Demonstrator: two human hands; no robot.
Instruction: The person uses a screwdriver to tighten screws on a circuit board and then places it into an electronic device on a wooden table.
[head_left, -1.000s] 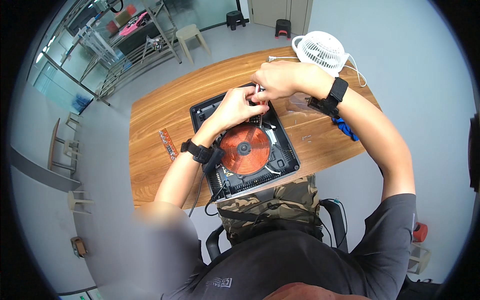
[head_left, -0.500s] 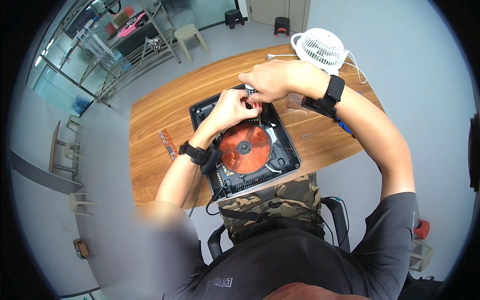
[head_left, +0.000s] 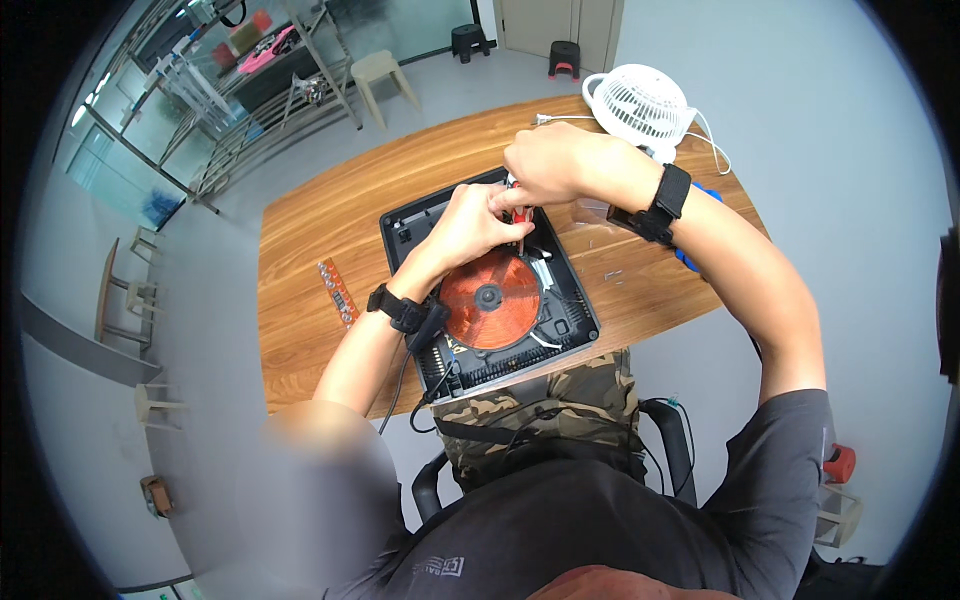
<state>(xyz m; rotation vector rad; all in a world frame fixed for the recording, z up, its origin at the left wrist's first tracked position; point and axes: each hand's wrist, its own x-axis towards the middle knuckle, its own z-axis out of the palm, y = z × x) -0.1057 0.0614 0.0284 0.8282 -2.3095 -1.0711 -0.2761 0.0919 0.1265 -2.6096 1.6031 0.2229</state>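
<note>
- Nearest us, the opened cooker (head_left: 487, 290) is lying flat on the table (head_left: 320, 230), its copper coil (head_left: 491, 299) showing.
- We're resting our left hand (head_left: 462, 226) on the casing's far side, fingers curled together, steadying the work.
- We're bringing our right hand (head_left: 545, 163) over it, fingers pinching a red-handled screwdriver (head_left: 519, 212), tip pointing down into the casing.
- We're judging it best to be keeping the shaft upright and pressing straight down.
- Farther off, a white fan (head_left: 640, 102) is sitting.
</note>
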